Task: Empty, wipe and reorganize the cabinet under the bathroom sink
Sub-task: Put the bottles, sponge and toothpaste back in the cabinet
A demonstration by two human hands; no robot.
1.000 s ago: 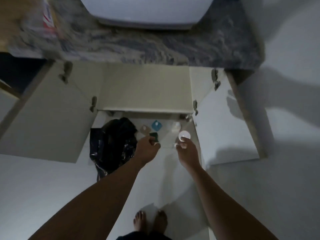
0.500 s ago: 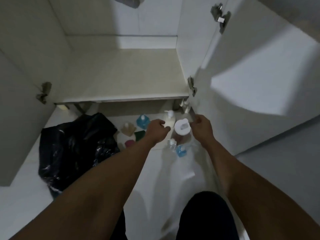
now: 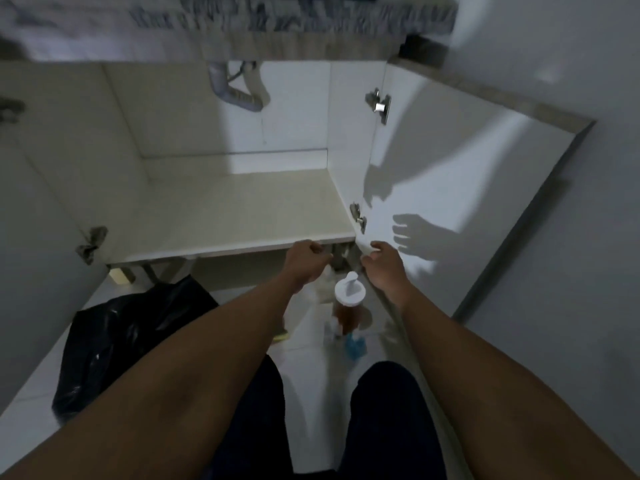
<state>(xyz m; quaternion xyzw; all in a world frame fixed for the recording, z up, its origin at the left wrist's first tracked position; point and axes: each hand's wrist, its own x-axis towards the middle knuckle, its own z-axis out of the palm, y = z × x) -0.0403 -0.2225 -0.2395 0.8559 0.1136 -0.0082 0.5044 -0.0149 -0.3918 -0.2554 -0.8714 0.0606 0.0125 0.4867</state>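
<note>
Risen from the pump bottle (image 3: 349, 292) — right hand (image 3: 382, 265) loose, left hand (image 3: 306, 261) curled, grip unclear — black bag (image 3: 131, 334) leftward.

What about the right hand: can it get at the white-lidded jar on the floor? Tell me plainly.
Probably yes. The right hand hangs just right of the jar, close to its white lid, seems to hold nothing, and nothing shows between them. The open cabinet door stands on its far side.
</note>
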